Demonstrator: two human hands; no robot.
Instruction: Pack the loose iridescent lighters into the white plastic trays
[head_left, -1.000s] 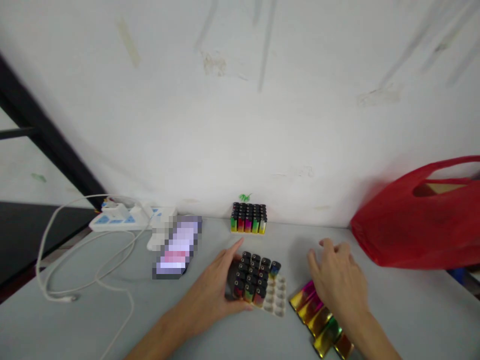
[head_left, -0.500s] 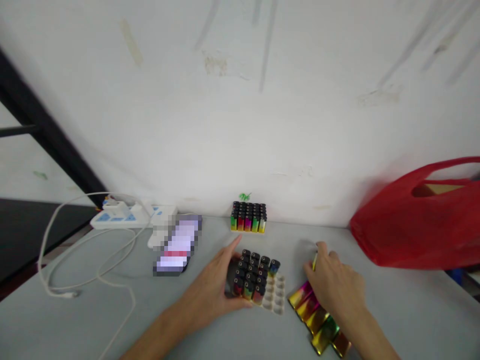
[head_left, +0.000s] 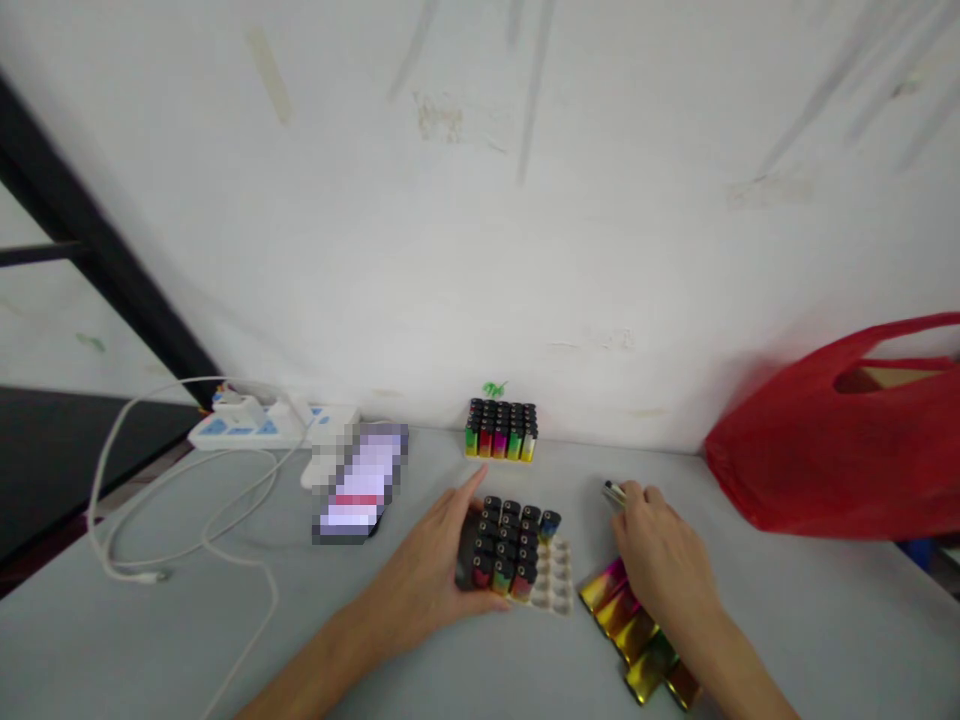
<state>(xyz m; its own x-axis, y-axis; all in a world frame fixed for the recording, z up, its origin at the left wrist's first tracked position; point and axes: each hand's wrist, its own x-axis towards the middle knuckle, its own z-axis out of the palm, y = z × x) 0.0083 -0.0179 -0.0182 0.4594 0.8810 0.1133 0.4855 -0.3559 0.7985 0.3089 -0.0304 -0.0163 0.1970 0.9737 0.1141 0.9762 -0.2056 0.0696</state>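
Note:
My left hand (head_left: 431, 560) is wrapped round the left side of a pale tray (head_left: 559, 580) with rows of round sockets. Lighters (head_left: 506, 540) with black tops stand upright in its left and middle part. One blue-yellow lighter (head_left: 550, 527) leans slightly at the back right, and sockets show bare beside it. To the right, my right hand (head_left: 664, 550) has its fingers closed on a slim lighter (head_left: 615, 492), whose dark, silvery end sticks out to the left. Below that hand lie several shiny gold, magenta and green lighters (head_left: 634, 635) side by side, partly hidden.
Against the wall stands a full block of lighters (head_left: 501, 432). At left are a blurred-out phone (head_left: 364, 485), a white power strip (head_left: 259, 425) and a looping white cable (head_left: 274, 590). A red bag (head_left: 832, 450) sits at the right.
My right hand has turned a little, and the lighter in it now points to the left rather than standing up. The tray in my left hand is tilted slightly differently.

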